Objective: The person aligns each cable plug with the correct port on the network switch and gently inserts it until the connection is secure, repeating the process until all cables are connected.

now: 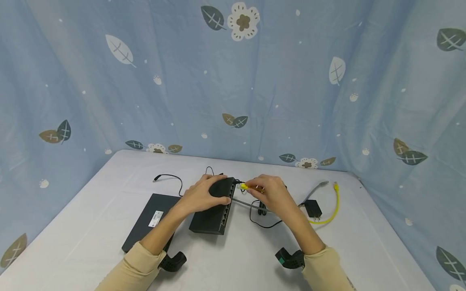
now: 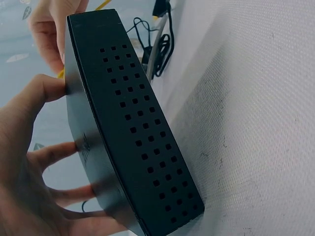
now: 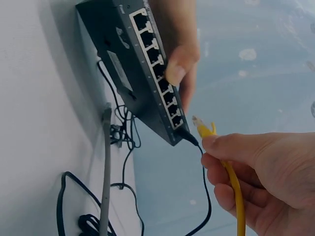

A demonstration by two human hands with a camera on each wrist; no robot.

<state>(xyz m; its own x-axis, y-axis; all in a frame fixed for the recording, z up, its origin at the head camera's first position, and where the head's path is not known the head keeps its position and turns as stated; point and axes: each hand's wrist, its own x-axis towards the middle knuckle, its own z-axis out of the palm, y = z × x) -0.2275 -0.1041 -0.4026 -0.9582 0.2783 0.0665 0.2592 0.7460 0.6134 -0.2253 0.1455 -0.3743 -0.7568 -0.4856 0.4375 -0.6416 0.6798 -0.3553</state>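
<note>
A black network switch (image 1: 205,221) is tilted up off the white table, its row of ports (image 3: 156,66) facing the right hand. My left hand (image 1: 200,197) grips the switch, thumb on the port side and fingers spread over the opposite side. The vented end (image 2: 140,113) shows in the left wrist view. My right hand (image 1: 272,197) pinches a yellow Ethernet cable (image 3: 239,209) just behind its clear plug (image 3: 198,121). That plug is close to the ports but apart from them. A black power plug (image 3: 188,136) sits in the switch beside the end port.
A flat black device (image 1: 145,222) with a white label lies at left, near a black lead (image 1: 171,175). On the right are a black power adapter (image 1: 312,208), a grey cable (image 1: 313,190) and the yellow cable's other end (image 1: 336,190). A bundled black cord (image 1: 262,208) lies between.
</note>
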